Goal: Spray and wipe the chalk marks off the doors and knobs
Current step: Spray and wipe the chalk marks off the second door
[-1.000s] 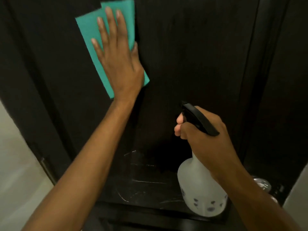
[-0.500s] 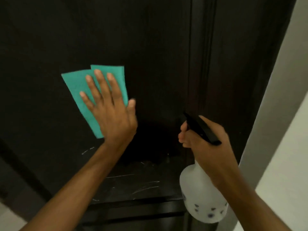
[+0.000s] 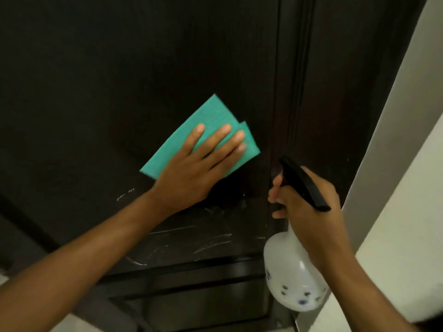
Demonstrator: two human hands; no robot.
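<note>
A dark wooden door point(image 3: 119, 80) fills the view. My left hand point(image 3: 196, 168) presses a folded teal cloth point(image 3: 206, 123) flat against the door with straight fingers, near the door's right edge. White chalk marks point(image 3: 191, 238) streak the panel just below that hand. My right hand point(image 3: 309, 207) grips the neck of a white spray bottle point(image 3: 287, 279) with a black trigger head point(image 3: 302, 183), held to the right of the cloth, its nozzle towards the door. No knob is in view.
The dark door frame point(image 3: 335, 92) runs beside the door's right edge. A pale wall point(image 3: 407, 164) stands at the far right. A recessed lower panel point(image 3: 191, 303) lies below the chalk marks. Pale floor shows at the bottom left.
My left hand has slid the cloth down the door and then right, towards the door's edge, turning the fingers to point up-right. The view has shifted left and down. The bottle hand stayed put.
</note>
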